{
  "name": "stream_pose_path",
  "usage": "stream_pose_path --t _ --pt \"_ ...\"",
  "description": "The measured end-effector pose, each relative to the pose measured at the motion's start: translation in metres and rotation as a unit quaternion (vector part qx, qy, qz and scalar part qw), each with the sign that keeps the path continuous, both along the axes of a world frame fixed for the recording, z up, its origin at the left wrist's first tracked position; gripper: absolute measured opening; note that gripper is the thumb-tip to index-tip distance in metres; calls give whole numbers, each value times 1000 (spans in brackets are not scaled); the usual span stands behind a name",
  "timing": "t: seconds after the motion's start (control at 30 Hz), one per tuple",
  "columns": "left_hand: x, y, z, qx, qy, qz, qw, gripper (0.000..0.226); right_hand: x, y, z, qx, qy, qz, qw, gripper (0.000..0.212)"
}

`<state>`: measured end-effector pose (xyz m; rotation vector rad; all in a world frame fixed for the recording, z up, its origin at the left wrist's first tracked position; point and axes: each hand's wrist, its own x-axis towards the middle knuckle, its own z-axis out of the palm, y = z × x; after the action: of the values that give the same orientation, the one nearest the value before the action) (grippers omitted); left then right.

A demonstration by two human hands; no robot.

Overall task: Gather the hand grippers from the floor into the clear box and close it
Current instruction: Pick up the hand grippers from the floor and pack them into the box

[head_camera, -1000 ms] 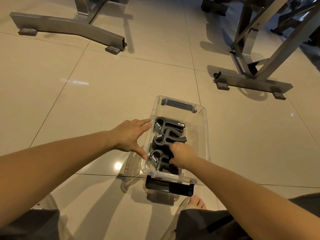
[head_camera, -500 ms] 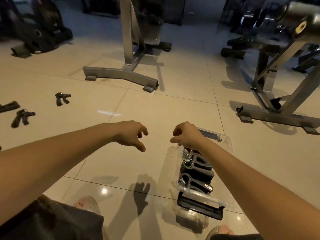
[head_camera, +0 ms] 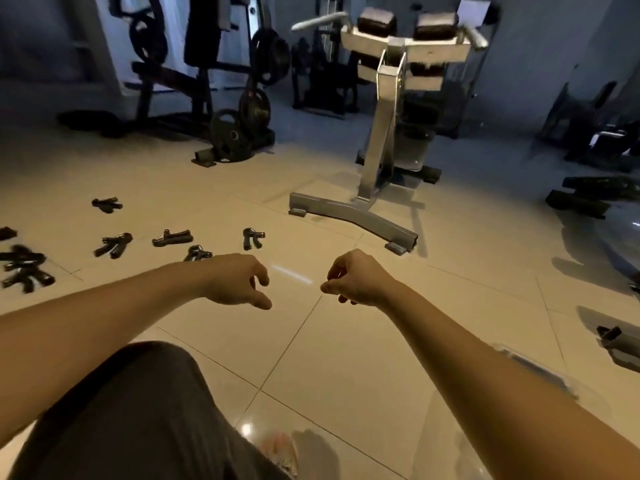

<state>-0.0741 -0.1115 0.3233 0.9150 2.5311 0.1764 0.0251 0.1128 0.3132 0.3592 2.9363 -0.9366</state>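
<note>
Both hands are held out above the floor (head_camera: 346,358), side by side and apart, touching nothing.

Left hand (head_camera: 239,284): released. The fingers hang loosely curled and the thumb points toward the other hand. It grasps nothing.

Right hand (head_camera: 356,280): released. The fingers are loosely curled under the palm, with the thumb close to the forefinger. It grasps nothing.

Hand grippers (head_camera: 172,237): several black units lie scattered on the tiles to the left, beyond my left forearm.
- One unit (head_camera: 197,253) sits just past my left wrist and is partly hidden by it.
- One unit (head_camera: 252,237) lies farthest right of the group, nearest the silver stand.
- One unit (head_camera: 113,244) lies to the left of the first-marked one.
- One unit (head_camera: 106,204) lies farther back.
- A blurred cluster (head_camera: 24,270) lies at the left edge.

Clear box (head_camera: 540,372): on the floor at lower right, just beyond my right forearm, which hides most of it. Only a blurred transparent edge with a dark strip shows. I cannot tell what it contains or how its lid sits.

Surroundings: the silver stand (head_camera: 381,140) rises ahead, and its base bar (head_camera: 349,216) rests on the tiles. Black weight plates (head_camera: 230,135) stand at a dark rack at rear left. My knee, in dark shorts (head_camera: 138,410), fills the lower left.
</note>
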Motion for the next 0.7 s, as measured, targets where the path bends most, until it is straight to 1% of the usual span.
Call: stream_pose_path --t 0.17,0.23,0.43,0.57,0.7 --pt "-39 -65 -6 0 51 68 996 53 -42 -36 -10 -17 11 -8 1000 22" --pt "-56 -82 -8 -14 71 83 994 51 -58 -47 -16 -27 8 -13 1000 22" --pt "-109 -120 3 -55 74 113 989 49 -132 -68 -27 -54 -31 -11 998 24" --pt "-161 -132 15 -82 99 125 984 49 -191 -69 -27 -53 -39 -21 998 23" --pt "-230 -141 -9 -71 78 141 984 53 -260 -66 -47 -21 -47 -30 998 24"
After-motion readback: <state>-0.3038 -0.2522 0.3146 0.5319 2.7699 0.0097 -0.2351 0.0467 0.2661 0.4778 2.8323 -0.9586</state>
